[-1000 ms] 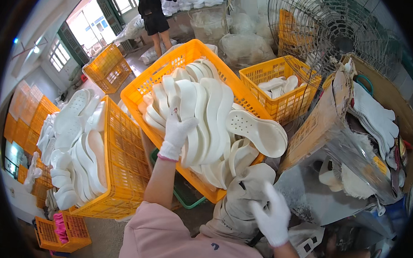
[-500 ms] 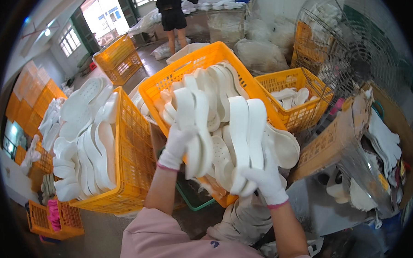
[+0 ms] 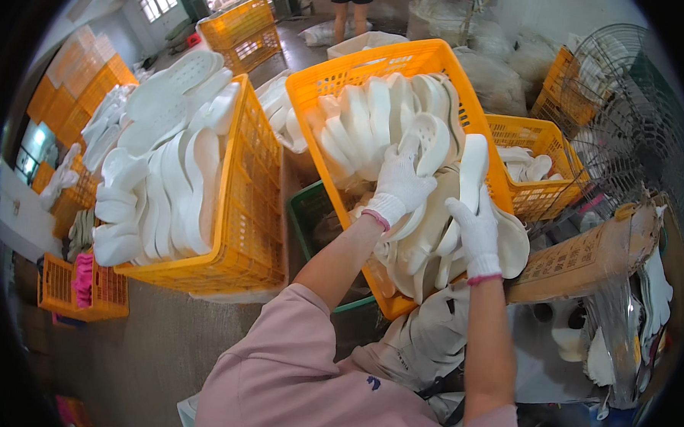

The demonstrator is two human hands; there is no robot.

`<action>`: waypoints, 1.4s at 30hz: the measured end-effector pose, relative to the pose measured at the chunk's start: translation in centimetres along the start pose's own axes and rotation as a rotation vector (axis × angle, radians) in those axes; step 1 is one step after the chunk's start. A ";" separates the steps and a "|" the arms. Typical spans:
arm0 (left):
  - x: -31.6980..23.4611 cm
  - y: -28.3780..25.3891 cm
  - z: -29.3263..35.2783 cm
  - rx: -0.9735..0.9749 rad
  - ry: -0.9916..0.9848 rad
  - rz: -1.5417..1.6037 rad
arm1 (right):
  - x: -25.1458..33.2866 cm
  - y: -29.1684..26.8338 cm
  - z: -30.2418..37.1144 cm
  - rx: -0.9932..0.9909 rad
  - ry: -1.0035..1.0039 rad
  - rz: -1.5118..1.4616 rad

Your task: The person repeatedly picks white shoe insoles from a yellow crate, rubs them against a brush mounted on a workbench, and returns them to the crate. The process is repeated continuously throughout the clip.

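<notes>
White-gloved, your right hand point(image 3: 475, 231) has its grip narrowed around a smooth white shoe sole point(image 3: 474, 162), thumb on one side and fingers on the other, with the sole's rounded end reaching past your fingertips. Your left hand point(image 3: 400, 187), just beside it, lays its fingers against a perforated sole point(image 3: 432, 141); you cannot tell from this view whether that grip closes around it or only rests on it. Both soles are over the tilted orange crate point(image 3: 364, 56), where stacked soles point(image 3: 365, 123) stand on edge, packed side by side beyond your left fingers. Below your hands, more cream-coloured soles lie loosely toward the crate's near end.

Partly beneath that crate sits a green crate point(image 3: 353, 304). To your left, a second orange crate point(image 3: 255, 202) is heaped above its rim with white soles point(image 3: 179, 183), some lying flat and some on edge. To your right, beyond the tilted crate, a smaller yellow crate point(image 3: 541, 199) holds more white pieces, with a wire-caged fan point(image 3: 628, 119) near it. Closer to you on that side is an open cardboard box point(image 3: 584, 255). At the far edge, a person's bare legs point(image 3: 349, 19) show below dark shorts.
</notes>
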State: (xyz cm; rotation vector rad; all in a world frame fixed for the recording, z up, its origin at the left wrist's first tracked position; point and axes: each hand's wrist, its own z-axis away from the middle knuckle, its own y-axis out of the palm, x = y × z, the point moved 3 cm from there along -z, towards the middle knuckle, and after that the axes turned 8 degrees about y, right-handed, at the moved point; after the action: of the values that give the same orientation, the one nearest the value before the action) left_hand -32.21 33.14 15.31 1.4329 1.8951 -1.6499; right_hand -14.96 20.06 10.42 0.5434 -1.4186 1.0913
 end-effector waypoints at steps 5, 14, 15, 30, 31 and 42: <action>1.1 -4.2 2.2 -0.288 0.101 0.504 | 1.4 2.2 -3.0 -0.369 -0.354 0.874; -0.6 -2.6 11.6 0.419 0.051 1.069 | 1.9 -1.8 18.2 0.307 0.014 -0.234; -0.2 -2.6 10.6 0.226 0.120 0.720 | 0.3 -3.7 20.0 0.258 0.143 -0.204; -10.5 21.4 22.3 1.027 -0.628 1.207 | -17.9 -16.5 40.8 -0.498 0.072 -1.455; -11.4 24.4 26.5 1.102 -0.774 1.264 | -18.9 -16.4 40.5 -0.495 0.176 -1.622; -27.7 36.8 34.8 1.044 -0.696 1.490 | -9.1 -21.0 42.2 -1.220 0.511 0.125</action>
State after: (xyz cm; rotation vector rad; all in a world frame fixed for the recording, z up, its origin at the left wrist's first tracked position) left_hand -3.82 -15.04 1.16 1.4545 -0.5896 -1.7011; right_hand -16.84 -27.73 14.22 -0.6611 -1.3701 0.2517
